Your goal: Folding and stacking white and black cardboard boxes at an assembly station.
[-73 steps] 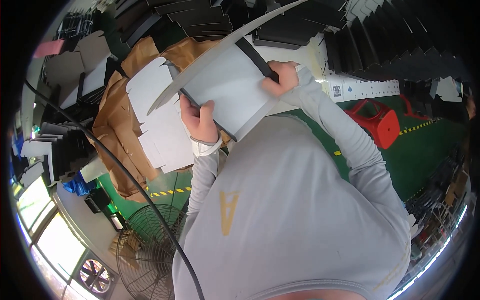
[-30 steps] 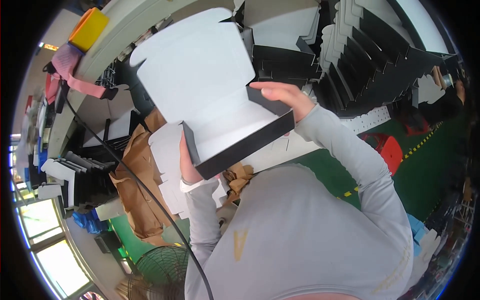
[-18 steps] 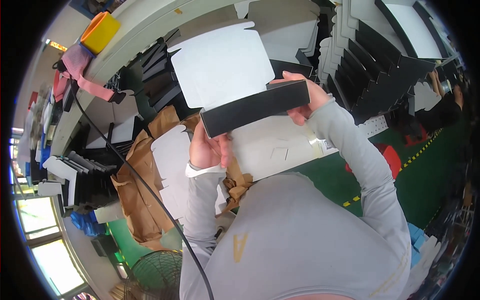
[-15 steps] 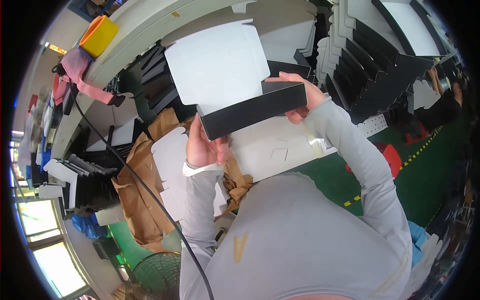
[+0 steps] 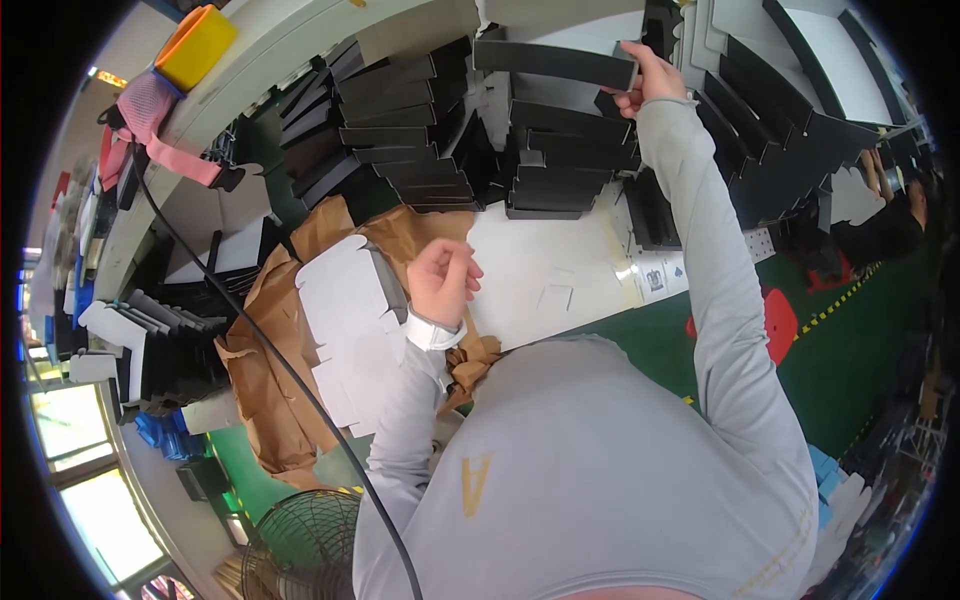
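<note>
The right hand [image 5: 648, 84] pinches the right end of a black rectangular cardboard box [image 5: 555, 63] over the far stack of black cardboard boxes [image 5: 570, 140], which a sideways nudge could topple, while the left hand [image 5: 440, 280], half-curled, empty, hovers right of white cardboard blanks [image 5: 350, 325]

The scene was viewed from the person's head, through the left of two fisheye cameras worn side by side. The view was aimed downward and set upright. The grey shirt [image 5: 600, 460] was seen from close by, the left hand [image 5: 440, 281], right hand [image 5: 650, 80] and white work surface [image 5: 540, 245] from farther off; straight edges were bent toward the dark rim.
</note>
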The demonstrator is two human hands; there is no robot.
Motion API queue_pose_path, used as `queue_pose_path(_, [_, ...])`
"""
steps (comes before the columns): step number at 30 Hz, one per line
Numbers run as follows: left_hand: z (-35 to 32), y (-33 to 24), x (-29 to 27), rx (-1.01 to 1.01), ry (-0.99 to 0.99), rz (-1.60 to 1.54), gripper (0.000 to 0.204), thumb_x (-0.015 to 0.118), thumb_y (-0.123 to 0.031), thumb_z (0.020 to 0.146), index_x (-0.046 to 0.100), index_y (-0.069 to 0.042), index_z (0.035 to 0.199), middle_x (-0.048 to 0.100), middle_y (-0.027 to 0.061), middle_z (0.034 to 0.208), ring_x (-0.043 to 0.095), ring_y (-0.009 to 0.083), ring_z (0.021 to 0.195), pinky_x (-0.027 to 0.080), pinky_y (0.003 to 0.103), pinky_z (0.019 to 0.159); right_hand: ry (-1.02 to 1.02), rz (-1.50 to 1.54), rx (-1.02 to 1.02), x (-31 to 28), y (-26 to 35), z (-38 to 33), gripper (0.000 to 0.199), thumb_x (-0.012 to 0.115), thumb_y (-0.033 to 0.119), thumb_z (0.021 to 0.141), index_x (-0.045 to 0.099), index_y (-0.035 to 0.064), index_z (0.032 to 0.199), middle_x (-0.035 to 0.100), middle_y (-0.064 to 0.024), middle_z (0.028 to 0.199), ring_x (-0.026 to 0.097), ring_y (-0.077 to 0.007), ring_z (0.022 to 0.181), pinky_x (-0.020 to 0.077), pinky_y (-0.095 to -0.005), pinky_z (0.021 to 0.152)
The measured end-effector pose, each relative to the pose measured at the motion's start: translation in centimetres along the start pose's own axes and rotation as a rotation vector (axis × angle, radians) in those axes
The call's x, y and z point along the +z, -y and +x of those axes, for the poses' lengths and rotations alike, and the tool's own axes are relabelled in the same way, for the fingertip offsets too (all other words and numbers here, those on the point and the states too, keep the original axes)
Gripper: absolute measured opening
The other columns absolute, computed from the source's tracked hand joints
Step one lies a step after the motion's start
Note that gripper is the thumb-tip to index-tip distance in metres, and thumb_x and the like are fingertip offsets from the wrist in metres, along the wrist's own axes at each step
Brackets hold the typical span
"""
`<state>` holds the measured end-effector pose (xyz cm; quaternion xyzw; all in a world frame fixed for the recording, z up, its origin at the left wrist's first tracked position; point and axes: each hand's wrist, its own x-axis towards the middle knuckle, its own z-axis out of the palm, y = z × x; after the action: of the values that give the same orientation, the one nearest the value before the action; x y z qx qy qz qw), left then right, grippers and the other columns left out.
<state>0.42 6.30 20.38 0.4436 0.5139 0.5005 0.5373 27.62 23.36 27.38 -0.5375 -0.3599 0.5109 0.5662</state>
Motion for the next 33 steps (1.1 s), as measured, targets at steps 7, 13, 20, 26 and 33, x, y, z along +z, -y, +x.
queue_pose_path(7, [-1.8, 7.8, -6.3, 0.282, -0.4, 0.59, 0.016, 0.057, -0.008, 0.078, 0.054, 0.001, 0.09, 0.056, 0.0139, 0.094, 0.053, 0.0214, 0.081, 0.044, 0.031, 0.067, -0.27, -0.055, -0.271, -1.8, -4.1, -2.3, 0.033, 0.061, 0.023, 0.076, 0.056, -0.0012, 0.098, 0.05, -0.0062, 0.046, 0.044, -0.0112, 0.032, 0.0298, -0.0241, 0.03])
queue_pose_path(13, [-4.0, 17.6, -15.0, 0.033, -0.595, 1.544, 0.091, 0.059, -0.056, 0.067, 0.03, 0.005, 0.127, 0.026, 0.0324, 0.129, 0.025, 0.044, 0.121, 0.021, 0.049, 0.1, -0.192, -0.033, -0.612, -1.1, -9.9, -9.9, 0.009, 0.049, 0.003, 0.083, 0.057, 0.0043, 0.087, 0.049, 0.002, 0.062, 0.041, -0.0027, 0.048, 0.0326, -0.0176, 0.043])
queue_pose_path(20, [-6.8, 16.7, -11.8, 0.076, -0.474, 1.474, 0.06, 0.061, -0.029, 0.07, 0.043, 0.003, 0.117, 0.04, 0.0266, 0.123, 0.038, 0.0396, 0.114, 0.032, 0.045, 0.094, 0.252, -0.334, -0.276, -0.9, -20.6, -16.2, 0.01, 0.05, 0.007, 0.078, 0.057, 0.0062, 0.085, 0.052, -0.0022, 0.06, 0.047, -0.0082, 0.052, 0.0384, -0.0229, 0.048])
queue_pose_path(26, [-8.9, 16.7, -11.0, 0.276, -0.373, 1.408, 0.043, 0.06, -0.021, 0.068, 0.054, 0.003, 0.103, 0.053, 0.0234, 0.108, 0.051, 0.0378, 0.099, 0.041, 0.044, 0.085, 0.668, -0.501, -0.133, -0.1, -24.0, -19.4, 0.011, 0.053, 0.014, 0.076, 0.059, 0.0075, 0.082, 0.056, -0.0084, 0.061, 0.054, -0.0177, 0.053, 0.0418, -0.0292, 0.05])
queue_pose_path(33, [-9.8, 11.3, -11.7, 0.281, -0.223, 1.268, 0.037, 0.059, -0.018, 0.074, 0.054, 0.007, 0.102, 0.045, 0.0246, 0.119, 0.045, 0.038, 0.106, 0.038, 0.045, 0.089, 0.814, -0.67, -0.122, 0.8, -25.0, -19.3, 0.013, 0.053, 0.019, 0.07, 0.06, 0.0078, 0.072, 0.06, -0.0115, 0.069, 0.058, -0.0266, 0.067, 0.0461, -0.0365, 0.061])
